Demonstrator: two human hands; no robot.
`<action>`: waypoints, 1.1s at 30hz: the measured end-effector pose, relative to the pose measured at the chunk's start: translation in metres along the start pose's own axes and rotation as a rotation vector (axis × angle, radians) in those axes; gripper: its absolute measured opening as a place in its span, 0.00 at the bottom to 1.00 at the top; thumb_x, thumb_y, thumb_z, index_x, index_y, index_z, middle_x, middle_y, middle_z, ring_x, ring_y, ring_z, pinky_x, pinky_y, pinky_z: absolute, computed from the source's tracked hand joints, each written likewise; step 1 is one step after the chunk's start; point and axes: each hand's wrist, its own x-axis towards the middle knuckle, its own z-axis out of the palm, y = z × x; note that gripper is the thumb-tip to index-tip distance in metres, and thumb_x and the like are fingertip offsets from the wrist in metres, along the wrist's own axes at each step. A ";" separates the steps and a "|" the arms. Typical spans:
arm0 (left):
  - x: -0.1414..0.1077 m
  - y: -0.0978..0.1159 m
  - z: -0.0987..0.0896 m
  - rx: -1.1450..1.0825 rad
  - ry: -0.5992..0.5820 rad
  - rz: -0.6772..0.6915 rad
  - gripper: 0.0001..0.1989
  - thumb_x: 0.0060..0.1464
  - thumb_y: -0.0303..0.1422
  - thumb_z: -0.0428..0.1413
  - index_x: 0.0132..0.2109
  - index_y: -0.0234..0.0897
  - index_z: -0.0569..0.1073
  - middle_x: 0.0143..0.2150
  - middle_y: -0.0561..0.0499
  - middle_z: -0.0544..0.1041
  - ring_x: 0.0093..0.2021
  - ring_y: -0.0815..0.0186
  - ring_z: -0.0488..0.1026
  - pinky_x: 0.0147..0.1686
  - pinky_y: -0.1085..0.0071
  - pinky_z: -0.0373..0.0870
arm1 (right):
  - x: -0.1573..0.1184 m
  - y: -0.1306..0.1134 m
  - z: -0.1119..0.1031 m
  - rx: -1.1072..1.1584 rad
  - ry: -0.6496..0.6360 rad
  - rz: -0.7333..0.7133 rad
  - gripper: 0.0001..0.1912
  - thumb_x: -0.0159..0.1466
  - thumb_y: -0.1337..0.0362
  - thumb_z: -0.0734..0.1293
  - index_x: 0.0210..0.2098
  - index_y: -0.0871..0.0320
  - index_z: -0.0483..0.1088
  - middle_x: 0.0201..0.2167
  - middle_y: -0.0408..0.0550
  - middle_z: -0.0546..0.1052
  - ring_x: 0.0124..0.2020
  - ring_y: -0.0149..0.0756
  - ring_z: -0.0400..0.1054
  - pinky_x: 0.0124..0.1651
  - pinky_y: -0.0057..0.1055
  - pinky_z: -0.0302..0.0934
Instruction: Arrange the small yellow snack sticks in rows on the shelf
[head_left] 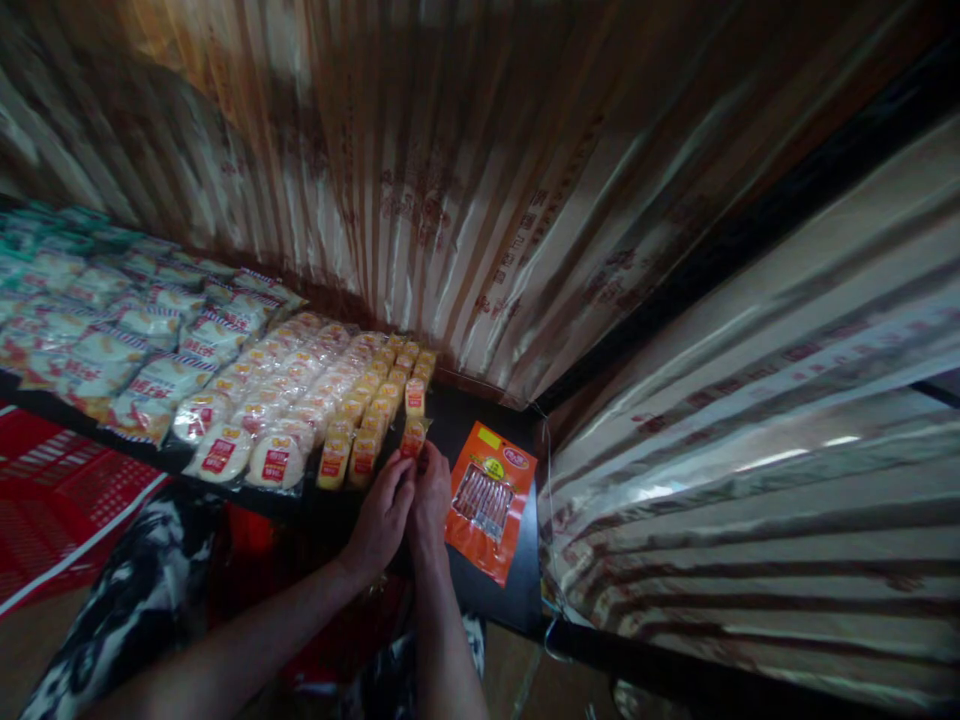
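At the near end of the rightmost row, a small yellow snack packet [413, 437] with a red label stands upright between my fingertips. My right hand [430, 490] is closed on its lower part. Pressed close beside it, my left hand [384, 510] also has its fingers closed at the packet's base; the exact grip is hidden. Just behind is another yellow packet [415, 396] of the same kind. Left of my hands run rows of similar yellow packets [364, 452]. To the right lies a flat orange snack bag [491, 500] with a clear window.
Round white wrapped cakes [276, 461] and larger white and blue bags [161, 395] fill the black shelf [480, 592] to the left. Pleated printed curtains [442, 200] hang behind and at right. A red basket [67, 490] sits low at left.
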 end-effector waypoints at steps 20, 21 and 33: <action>0.031 0.000 0.012 0.055 0.058 0.079 0.19 0.59 0.36 0.44 0.54 0.36 0.66 0.62 0.43 0.62 0.62 0.61 0.58 0.62 0.59 0.53 | 0.035 0.006 0.018 0.110 0.060 -0.009 0.20 0.59 0.62 0.59 0.51 0.58 0.66 0.40 0.52 0.71 0.39 0.38 0.67 0.41 0.34 0.64; 0.033 0.000 0.013 0.056 0.069 0.084 0.19 0.59 0.36 0.44 0.54 0.36 0.66 0.62 0.43 0.63 0.62 0.61 0.58 0.62 0.59 0.53 | 0.038 0.007 0.020 0.113 0.053 -0.013 0.20 0.59 0.63 0.59 0.51 0.58 0.66 0.41 0.52 0.71 0.40 0.38 0.67 0.40 0.34 0.64; 0.045 -0.008 0.020 0.043 0.099 0.097 0.20 0.58 0.35 0.44 0.55 0.35 0.64 0.62 0.41 0.62 0.62 0.61 0.58 0.62 0.58 0.53 | 0.052 0.011 0.027 0.114 0.057 -0.045 0.21 0.59 0.63 0.58 0.51 0.58 0.65 0.49 0.55 0.66 0.40 0.36 0.67 0.40 0.33 0.65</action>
